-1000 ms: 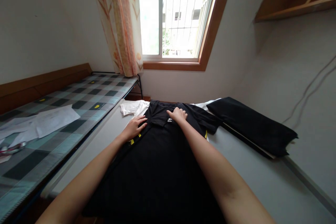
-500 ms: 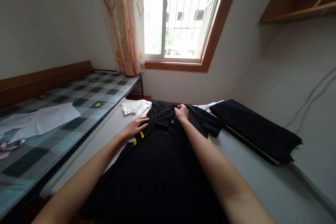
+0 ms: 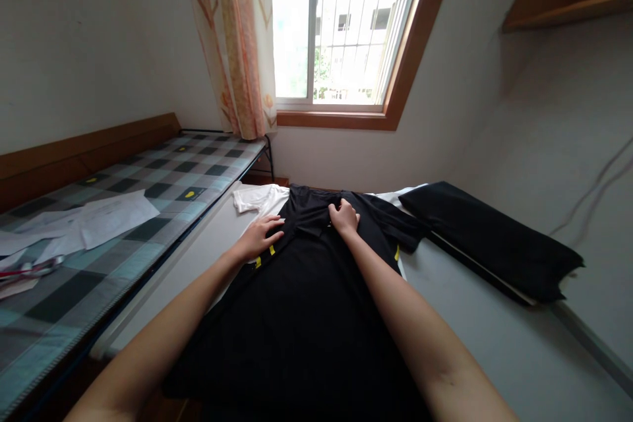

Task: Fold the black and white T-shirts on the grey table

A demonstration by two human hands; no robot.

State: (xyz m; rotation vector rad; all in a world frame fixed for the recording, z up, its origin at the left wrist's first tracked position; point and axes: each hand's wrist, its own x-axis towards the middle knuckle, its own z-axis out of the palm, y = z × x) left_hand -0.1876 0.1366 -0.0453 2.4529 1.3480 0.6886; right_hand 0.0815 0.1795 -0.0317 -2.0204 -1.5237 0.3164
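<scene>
A black shirt [image 3: 301, 303] with yellow marks lies spread over a pale table [image 3: 475, 336] and hangs over its near edge. My right hand [image 3: 345, 216] pinches the shirt's cloth near the collar, at the far end. On the shirt's left edge, above the yellow marks, rests my left hand [image 3: 261, 237] with its fingers apart. A white garment [image 3: 260, 200] shows from under the black one at the far left. To the right, a folded black cloth [image 3: 489, 244] touches the shirt's right sleeve.
Along the left stands a bed [image 3: 113, 211] with a checked mattress and papers [image 3: 106, 217] on it. Beyond the table are a curtain [image 3: 242, 46] and a barred window [image 3: 346, 33]. A wooden shelf [image 3: 573, 10] juts from the right wall.
The whole view has shifted slightly. My right hand has turned a little and its fingers are bunched more on the cloth near the collar. My left hand stays at the shirt's left edge.
</scene>
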